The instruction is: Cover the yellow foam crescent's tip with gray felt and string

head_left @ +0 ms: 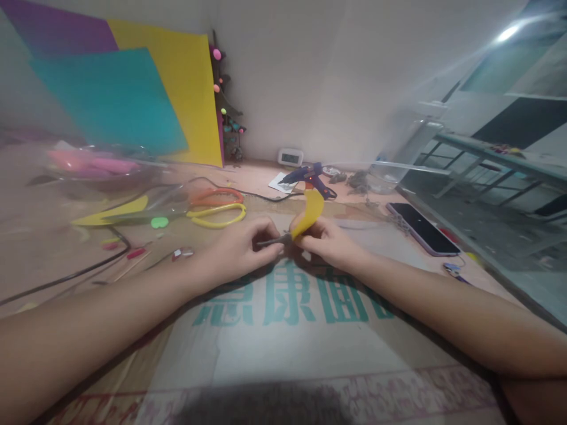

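Note:
My left hand (241,248) is closed around a thin dark stick (273,241) that points right toward the other hand. My right hand (328,241) pinches the lower end of a curved yellow paper strip (310,212), which stands up from my fingers. The stick's tip meets the strip's base between the two hands. Both hands hover just above a flattened cardboard sheet (283,330) printed with large green characters.
Orange and yellow scissors (217,208) lie to the left, beside a clear bowl (101,171) of pink bits. A blue glue gun (310,175) stands behind the hands. A phone (420,229) lies to the right. Coloured paper sheets (133,94) lean on the wall. A black cable (66,274) crosses the left.

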Available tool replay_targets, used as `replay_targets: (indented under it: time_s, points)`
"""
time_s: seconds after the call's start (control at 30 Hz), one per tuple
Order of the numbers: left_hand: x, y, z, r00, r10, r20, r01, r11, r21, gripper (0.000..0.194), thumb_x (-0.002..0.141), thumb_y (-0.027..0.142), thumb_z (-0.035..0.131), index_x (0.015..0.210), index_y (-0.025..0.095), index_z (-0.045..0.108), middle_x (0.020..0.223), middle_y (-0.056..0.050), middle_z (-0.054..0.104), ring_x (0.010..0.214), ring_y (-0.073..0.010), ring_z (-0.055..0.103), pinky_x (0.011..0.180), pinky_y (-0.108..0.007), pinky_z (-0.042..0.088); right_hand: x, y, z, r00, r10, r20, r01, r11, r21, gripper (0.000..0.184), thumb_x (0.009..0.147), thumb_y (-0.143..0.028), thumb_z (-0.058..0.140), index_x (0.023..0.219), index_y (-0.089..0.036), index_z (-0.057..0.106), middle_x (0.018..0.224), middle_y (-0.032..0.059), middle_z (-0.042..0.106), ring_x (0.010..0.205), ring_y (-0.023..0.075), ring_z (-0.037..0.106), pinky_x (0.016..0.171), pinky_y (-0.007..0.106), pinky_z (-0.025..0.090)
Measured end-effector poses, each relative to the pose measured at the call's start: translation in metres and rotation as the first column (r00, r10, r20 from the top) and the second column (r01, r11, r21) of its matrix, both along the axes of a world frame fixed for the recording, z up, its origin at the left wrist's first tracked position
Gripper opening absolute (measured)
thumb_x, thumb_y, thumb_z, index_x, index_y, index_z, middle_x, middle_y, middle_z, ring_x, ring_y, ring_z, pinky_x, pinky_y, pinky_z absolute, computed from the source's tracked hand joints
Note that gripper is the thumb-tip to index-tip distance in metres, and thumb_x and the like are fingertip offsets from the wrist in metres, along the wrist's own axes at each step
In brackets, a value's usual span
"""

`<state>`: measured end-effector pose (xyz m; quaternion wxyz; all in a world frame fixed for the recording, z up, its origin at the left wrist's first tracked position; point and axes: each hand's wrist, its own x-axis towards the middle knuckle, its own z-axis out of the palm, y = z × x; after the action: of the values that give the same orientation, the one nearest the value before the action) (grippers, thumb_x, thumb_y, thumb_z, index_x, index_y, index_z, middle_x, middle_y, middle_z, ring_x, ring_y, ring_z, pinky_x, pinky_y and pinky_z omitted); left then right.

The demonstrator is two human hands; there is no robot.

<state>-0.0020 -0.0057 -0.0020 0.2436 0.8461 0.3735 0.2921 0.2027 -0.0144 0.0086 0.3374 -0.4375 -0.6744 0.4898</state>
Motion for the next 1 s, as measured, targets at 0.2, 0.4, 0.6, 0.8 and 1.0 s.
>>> replay_targets:
  time_s: [0.2,0.4,0.6,0.8,1.0]
  points:
    - [0.001,0.0009,0.0039,0.999,0.035,0.014,-0.035,0.999,-0.036,0.016,0.083,0.034,0.057,0.078,0.019,0.058,0.074,0.001,0.064,0.068,-0.0149,0.056,0.061,-0.026,0.041,0.0009,0.0002,0.0002,0.999,0.018,0.028,-0.018,1.0,0.012,0.007,0.077,-0.022,0.057,0.082,-0.019,0.053,0.06,-0.0046,0.056,0.047,0.0079,0.049,0.04,0.018,0.035]
    - [0.0011,0.0004,0.0034,0.999,0.013,0.029,-0.012,0.999,-0.04,0.015,0.082,0.032,0.057,0.078,0.019,0.057,0.073,0.001,0.063,0.066,-0.0139,0.055,0.06,-0.025,0.04,0.0018,0.0014,-0.0018,0.999,0.014,0.034,-0.015,0.999,0.03,0.008,0.077,-0.024,0.058,0.081,-0.018,0.053,0.062,-0.0039,0.055,0.052,0.0087,0.05,0.045,0.019,0.039]
    - [0.0014,-0.0001,0.0049,1.0,0.013,0.025,-0.012,0.999,-0.04,0.014,0.082,0.032,0.057,0.077,0.019,0.057,0.072,0.001,0.062,0.065,-0.0137,0.054,0.059,-0.025,0.04,0.0022,0.0015,-0.0027,0.999,0.001,0.039,-0.003,0.999,0.041,0.011,0.077,-0.028,0.059,0.082,-0.019,0.054,0.062,-0.0041,0.054,0.052,0.0089,0.049,0.046,0.019,0.04]
    - [0.0011,-0.0007,0.0041,1.0,0.014,0.023,-0.014,1.0,-0.023,0.015,0.082,0.032,0.057,0.077,0.018,0.057,0.072,0.001,0.061,0.065,-0.0137,0.054,0.059,-0.025,0.039,0.0013,-0.0003,-0.0007,0.998,-0.03,0.056,0.027,0.999,0.042,0.017,0.078,-0.032,0.06,0.085,-0.018,0.054,0.066,-0.0029,0.056,0.055,0.0095,0.051,0.044,0.019,0.038]
    - [0.0006,0.0006,0.0017,1.0,-0.004,0.016,0.004,1.0,-0.024,0.014,0.083,0.032,0.057,0.08,0.019,0.059,0.077,0.0,0.063,0.07,-0.0149,0.057,0.063,-0.026,0.041,0.0015,0.0001,-0.0015,0.997,-0.019,0.071,0.016,0.999,0.044,0.014,0.076,-0.03,0.059,0.083,-0.018,0.056,0.064,-0.0024,0.058,0.054,0.0103,0.053,0.046,0.02,0.04]
